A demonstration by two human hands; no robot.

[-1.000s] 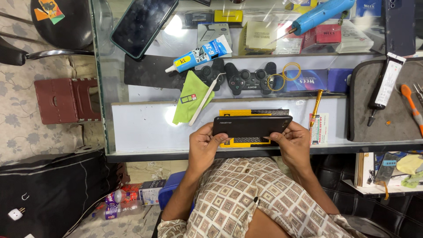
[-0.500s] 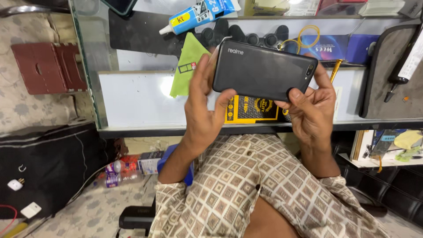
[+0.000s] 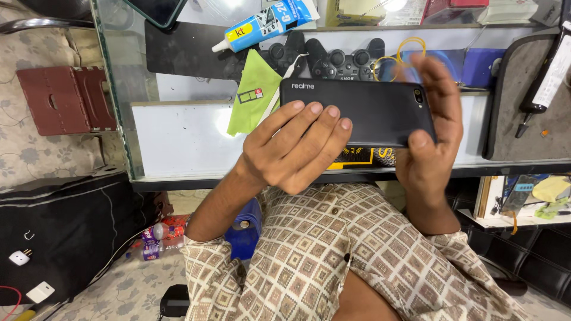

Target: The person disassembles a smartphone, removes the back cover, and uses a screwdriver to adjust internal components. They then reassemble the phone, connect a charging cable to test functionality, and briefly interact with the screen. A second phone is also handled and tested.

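I hold a black smartphone (image 3: 375,110) with its back cover toward me, lengthwise above the glass counter's front edge. My left hand (image 3: 294,148) grips its left end, fingers spread across the back cover. My right hand (image 3: 429,128) holds the right end near the small camera lens, thumb on the lower corner, fingers blurred above the top edge. A yellow and black card (image 3: 357,157) lies on the counter under the phone, mostly hidden.
On the glass counter (image 3: 178,137) lie a green cloth (image 3: 253,95), a blue and white glue tube (image 3: 267,24), a black game controller (image 3: 336,59), a yellow rubber band (image 3: 407,50) and a grey mat (image 3: 523,101). A maroon stool (image 3: 65,98) and a black bag (image 3: 65,232) sit at left.
The phone has come up off the counter and closer to me, turned so its back cover faces me. My left fingers now lie across the back.
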